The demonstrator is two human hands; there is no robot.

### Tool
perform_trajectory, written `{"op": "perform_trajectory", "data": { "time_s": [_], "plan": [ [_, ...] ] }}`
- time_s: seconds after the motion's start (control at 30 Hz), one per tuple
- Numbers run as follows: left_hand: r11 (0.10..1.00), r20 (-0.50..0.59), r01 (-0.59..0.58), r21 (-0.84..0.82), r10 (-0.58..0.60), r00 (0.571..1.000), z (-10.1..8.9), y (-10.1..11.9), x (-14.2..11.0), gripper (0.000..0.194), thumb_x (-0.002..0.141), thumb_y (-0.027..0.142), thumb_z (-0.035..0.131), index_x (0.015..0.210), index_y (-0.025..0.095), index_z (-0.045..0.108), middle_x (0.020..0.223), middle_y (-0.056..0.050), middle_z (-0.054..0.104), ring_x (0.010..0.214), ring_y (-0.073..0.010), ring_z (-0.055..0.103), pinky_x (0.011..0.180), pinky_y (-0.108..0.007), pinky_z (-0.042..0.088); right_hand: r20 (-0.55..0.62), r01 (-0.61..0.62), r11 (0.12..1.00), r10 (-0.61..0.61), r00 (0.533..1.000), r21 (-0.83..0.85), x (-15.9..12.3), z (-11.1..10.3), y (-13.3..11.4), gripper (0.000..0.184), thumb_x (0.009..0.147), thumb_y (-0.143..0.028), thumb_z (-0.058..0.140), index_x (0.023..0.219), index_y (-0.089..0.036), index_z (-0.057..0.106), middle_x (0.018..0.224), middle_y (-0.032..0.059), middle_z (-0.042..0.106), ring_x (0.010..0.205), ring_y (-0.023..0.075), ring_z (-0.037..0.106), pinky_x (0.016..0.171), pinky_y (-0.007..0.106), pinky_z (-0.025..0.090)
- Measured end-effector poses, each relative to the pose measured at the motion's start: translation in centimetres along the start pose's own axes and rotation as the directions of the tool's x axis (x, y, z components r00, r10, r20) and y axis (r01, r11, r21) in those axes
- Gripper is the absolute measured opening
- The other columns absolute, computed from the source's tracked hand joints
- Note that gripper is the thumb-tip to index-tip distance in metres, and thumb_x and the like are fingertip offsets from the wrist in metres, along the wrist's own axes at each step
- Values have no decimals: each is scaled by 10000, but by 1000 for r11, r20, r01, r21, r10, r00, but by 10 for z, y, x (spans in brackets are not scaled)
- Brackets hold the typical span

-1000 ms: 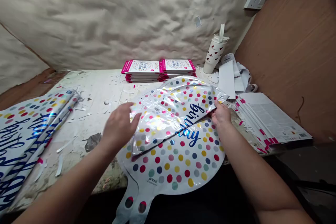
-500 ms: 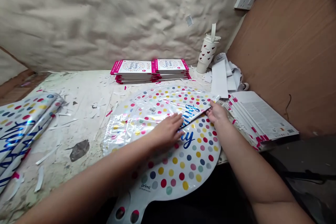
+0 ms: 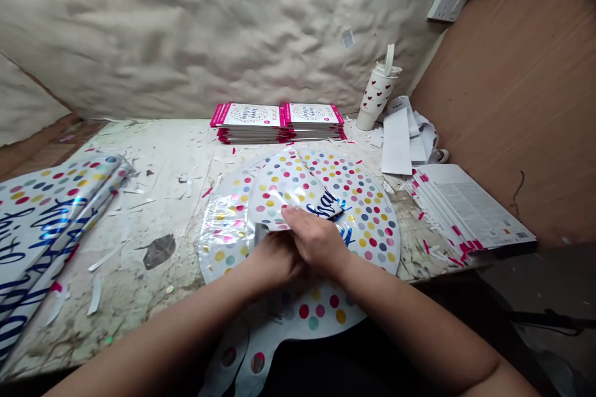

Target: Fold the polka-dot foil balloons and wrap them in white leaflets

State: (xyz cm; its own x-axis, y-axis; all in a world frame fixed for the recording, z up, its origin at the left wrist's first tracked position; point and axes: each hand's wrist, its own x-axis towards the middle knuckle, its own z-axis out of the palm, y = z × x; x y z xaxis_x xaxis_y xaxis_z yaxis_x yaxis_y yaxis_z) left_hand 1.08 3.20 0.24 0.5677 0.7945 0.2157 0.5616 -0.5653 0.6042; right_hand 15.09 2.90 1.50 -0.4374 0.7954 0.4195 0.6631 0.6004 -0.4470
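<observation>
Foil balloon [image 3: 367, 223]: round, dotted, flap at 12
R hand [image 3: 316, 239]: fingers flat on flap, no grip
L hand [image 3: 274, 260]: fingers hidden under R, can't tell

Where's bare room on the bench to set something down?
Best patch: the scrap-flecked bench top between the folded foil balloons and the round dotted balloon. Narrow strip behind that balloon, in front of the pink-edged card stacks. Crowded: right corner, with paper strips, the heart cup and printed sheets.
</observation>
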Motion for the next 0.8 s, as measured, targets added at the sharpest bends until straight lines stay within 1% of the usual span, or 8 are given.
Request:
{"op": "perform_trajectory", "data": {
  "time_s": [0.03,0.13,0.27,0.37,0.5,0.67,0.73,0.8],
  "plan": [
    [994,37,-52,94,49,998,-9,-2,-18,335,804,364,534,1042,159,651,1130,-126,619,1114,-334,515,1002,-498,354,36,0,1000,1,999,-26,-3,5,2,419,861,-114,350,1247,-64,503,1279,134,526,1216,195,456,1053,332,338],
    [911,86,-189,367,168,982,-27,-10,-65,374,839,290,496,1156,115,588,1144,-156,611,1116,-312,523,969,-465,410,166,-1,1000,5,986,-24,-9,12,12,423,823,-118,424,1235,-68,508,1242,132,558,1193,216,479,1033,355,362],
    [846,122,-227,482,192,974,-27,-15,-91,413,874,275,447,1235,88,522,1243,-153,554,1175,-289,487,959,-425,437,227,12,999,-19,974,30,-12,15,21,279,847,-148,448,1053,-167,634,1188,73,606,1161,192,514,1012,343,388],
    [847,120,-201,493,162,979,-23,-15,-92,417,883,279,429,1242,85,514,1259,-153,540,1184,-294,478,956,-439,436,222,22,999,-30,975,38,-13,15,23,268,865,-181,455,1056,-217,641,1167,49,622,1142,178,532,999,342,403],
    [848,122,-225,479,190,974,-26,-13,-92,396,875,283,451,1213,94,535,1214,-146,578,1153,-292,501,940,-428,440,281,42,999,-49,959,33,-16,16,20,311,868,-174,456,1141,-193,604,1234,82,574,1198,208,478,1024,404,370],
    [819,-42,-182,544,243,969,-34,-16,-78,271,836,226,508,1069,115,590,1076,-142,620,1007,-258,556,891,-412,439,334,59,996,-80,939,73,-16,13,17,329,866,-199,453,1161,-174,598,1264,87,548,1223,224,449,1042,410,349],
    [802,25,-188,567,212,977,-38,-18,-64,213,823,185,483,985,127,608,982,-132,636,930,-248,576,831,-405,455,319,87,990,-118,940,110,-16,11,19,349,840,-213,487,1171,-164,589,1263,92,549,1220,219,453,1040,390,357],
    [828,113,-162,537,119,986,-42,-14,-50,167,802,154,455,834,145,618,813,-91,644,775,-208,595,703,-335,477,270,113,985,-145,952,130,-18,9,22,433,791,-217,540,1217,-136,544,1279,110,531,1217,212,457,1032,362,372]
  ]
}}
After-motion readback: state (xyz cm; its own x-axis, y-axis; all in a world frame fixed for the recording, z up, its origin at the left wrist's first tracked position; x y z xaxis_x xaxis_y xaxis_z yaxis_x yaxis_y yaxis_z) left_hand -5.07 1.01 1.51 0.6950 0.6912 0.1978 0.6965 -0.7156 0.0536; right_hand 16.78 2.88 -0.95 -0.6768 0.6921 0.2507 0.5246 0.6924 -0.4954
